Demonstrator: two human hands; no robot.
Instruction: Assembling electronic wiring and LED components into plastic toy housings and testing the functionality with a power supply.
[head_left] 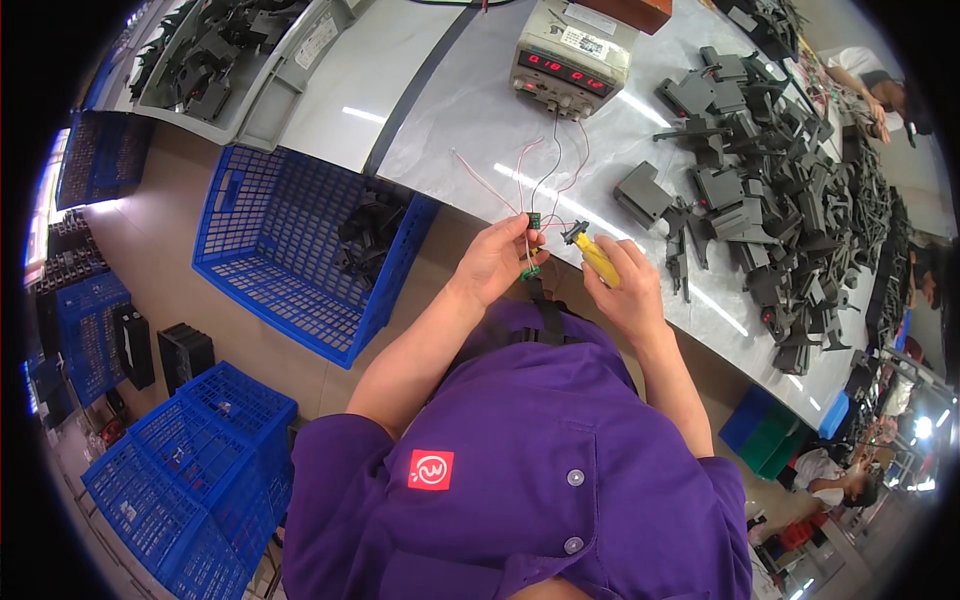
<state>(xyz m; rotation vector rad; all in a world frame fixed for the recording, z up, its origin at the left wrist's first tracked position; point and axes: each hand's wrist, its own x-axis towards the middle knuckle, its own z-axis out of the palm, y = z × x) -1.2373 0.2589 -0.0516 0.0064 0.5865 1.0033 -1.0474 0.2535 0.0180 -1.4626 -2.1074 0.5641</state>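
My left hand (492, 262) is closed, pinching a small green circuit board (534, 220) between thumb and fingertips at the near edge of the table. Thin wires run from this board over the tabletop. A second green piece (530, 272) hangs just below those fingers. To the right, my right hand (628, 288) wraps round a yellow-handled tool (599, 262), whose exact kind I cannot make out. At the tool's tip is a small black part (575, 233), close to the board but apart from it. Red and black leads link the work area to a bench power supply (566, 68) with a lit red display.
Many black plastic housings (735, 190) are heaped on the table's right side. A grey bin (255, 95) of black parts stands at the upper left. Blue crates (290, 260) sit below the table's left side. Other people work at the far right.
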